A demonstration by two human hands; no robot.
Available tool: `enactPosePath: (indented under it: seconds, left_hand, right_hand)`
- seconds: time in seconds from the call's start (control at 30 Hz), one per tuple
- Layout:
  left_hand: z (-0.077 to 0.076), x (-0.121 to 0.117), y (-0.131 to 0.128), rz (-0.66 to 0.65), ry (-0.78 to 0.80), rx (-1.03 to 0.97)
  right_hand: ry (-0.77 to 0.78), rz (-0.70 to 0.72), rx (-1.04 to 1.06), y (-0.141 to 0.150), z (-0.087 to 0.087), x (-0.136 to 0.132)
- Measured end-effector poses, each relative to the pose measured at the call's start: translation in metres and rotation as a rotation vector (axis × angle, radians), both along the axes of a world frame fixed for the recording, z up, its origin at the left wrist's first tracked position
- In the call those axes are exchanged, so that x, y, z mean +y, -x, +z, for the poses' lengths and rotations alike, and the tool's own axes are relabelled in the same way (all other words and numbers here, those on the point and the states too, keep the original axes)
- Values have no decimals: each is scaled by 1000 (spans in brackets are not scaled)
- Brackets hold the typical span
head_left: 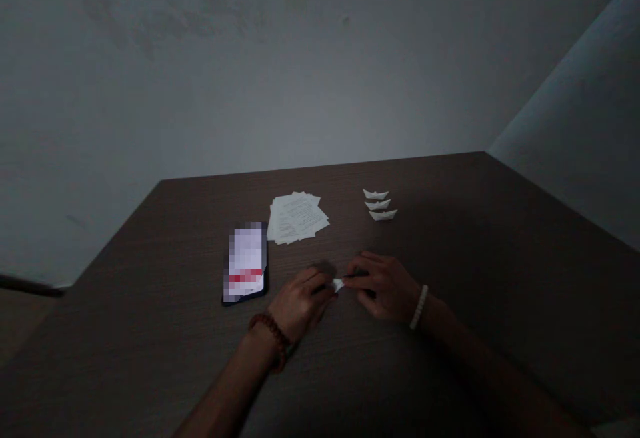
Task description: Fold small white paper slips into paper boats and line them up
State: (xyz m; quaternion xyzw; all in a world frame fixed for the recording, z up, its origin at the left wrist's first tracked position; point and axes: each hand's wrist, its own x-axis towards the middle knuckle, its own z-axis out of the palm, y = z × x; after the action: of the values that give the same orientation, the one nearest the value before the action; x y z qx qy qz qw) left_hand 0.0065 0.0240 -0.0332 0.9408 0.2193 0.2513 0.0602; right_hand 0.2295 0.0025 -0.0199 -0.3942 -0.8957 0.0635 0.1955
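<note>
My left hand [301, 303] and my right hand [383, 286] meet over the dark wooden table [450, 258], fingers curled around a small folded piece of white paper [339, 284]. Only a corner of the paper shows between the fingertips. The left wrist wears a brown bead bracelet, the right wrist a white one. Behind the hands lies a loose stack of printed paper sheets [297, 217]. Three small folded paper boats [379, 204] sit in a short column at the back right.
A phone [245, 263] with a lit screen lies flat to the left of my hands. Walls close off the table at the back and right. The room is dim.
</note>
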Motion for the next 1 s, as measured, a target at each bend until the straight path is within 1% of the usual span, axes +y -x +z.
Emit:
enactPosePath:
  seconds: [0.17, 0.33, 0.53, 0.77, 1.0]
  left_hand:
    - [1, 0, -2, 0, 57, -17]
    - [2, -1, -3, 3, 62, 20]
    - [5, -2, -5, 8, 62, -22]
    - [1, -1, -4, 1, 78, -34]
    - [0, -1, -4, 7, 105, -11]
  right_hand:
    - [-29, -5, -52, 0, 1, 0]
    - [-24, -38, -85, 1, 3, -1]
    - [-7, -55, -83, 3, 5, -3]
    - [4, -13, -80, 6, 7, -4]
    - [58, -20, -123, 9, 6, -4]
